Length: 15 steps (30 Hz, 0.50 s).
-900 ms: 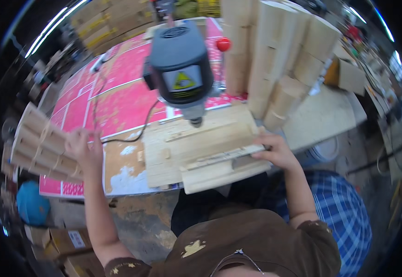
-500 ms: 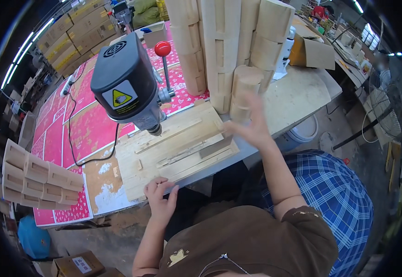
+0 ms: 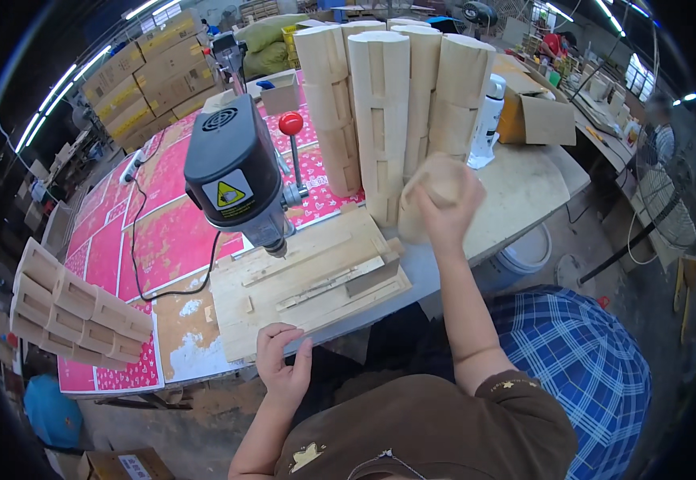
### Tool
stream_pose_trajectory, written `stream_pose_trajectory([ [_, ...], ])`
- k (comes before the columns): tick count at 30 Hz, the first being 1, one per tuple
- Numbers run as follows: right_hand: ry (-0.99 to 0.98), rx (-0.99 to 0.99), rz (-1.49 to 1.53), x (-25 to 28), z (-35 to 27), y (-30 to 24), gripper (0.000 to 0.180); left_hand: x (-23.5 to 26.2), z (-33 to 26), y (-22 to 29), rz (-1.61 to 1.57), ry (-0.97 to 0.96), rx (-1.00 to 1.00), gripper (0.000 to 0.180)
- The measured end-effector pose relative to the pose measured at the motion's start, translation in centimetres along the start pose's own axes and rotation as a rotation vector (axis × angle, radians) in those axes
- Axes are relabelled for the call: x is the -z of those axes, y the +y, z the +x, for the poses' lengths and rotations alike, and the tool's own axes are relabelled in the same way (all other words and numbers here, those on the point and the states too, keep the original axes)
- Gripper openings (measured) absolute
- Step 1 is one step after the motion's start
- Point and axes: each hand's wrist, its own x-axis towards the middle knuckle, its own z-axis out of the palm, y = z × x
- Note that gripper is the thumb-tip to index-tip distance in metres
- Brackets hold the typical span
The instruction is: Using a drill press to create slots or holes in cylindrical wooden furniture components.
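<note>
Two hands, two jobs now: right hand (image 3: 446,210) has gone up off the jig and is wrapped around a pale wooden block (image 3: 436,182) by the tall stacks (image 3: 380,120), while left hand (image 3: 282,370) has slid back, fingers loosely spread, empty, at the wooden jig board (image 3: 308,280) edge under the drill press (image 3: 236,180). Looks like fetching the next piece.

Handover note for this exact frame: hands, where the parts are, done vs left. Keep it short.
Right hand: raised, gripping a pale wooden piece at the near end of the upright stacks of wooden pieces.
Left hand: open, holding nothing, at the near edge of the wooden jig board.
Drill press: bit above the jig board; no piece seated under it.
Finished-looking rows of wooden pieces lie on the table's left end.
Done: a piece is picked.
Left: likely seating it on the jig board and drilling; not visible yet.
</note>
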Motion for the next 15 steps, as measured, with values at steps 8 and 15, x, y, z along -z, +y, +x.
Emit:
stream_pose_trajectory([
  [8, -0.420, -0.182, 1.009, 5.5, -5.3, -11.4, 0.098, -2.0, 2.9, 3.6, -0.740, -0.087, 0.100, 0.072],
  [15, -0.906, -0.014, 0.852, 3.8, -6.4, -10.7, 0.078, 1.4, 3.3, 2.1, -0.670, 0.299, 0.370, 0.058],
])
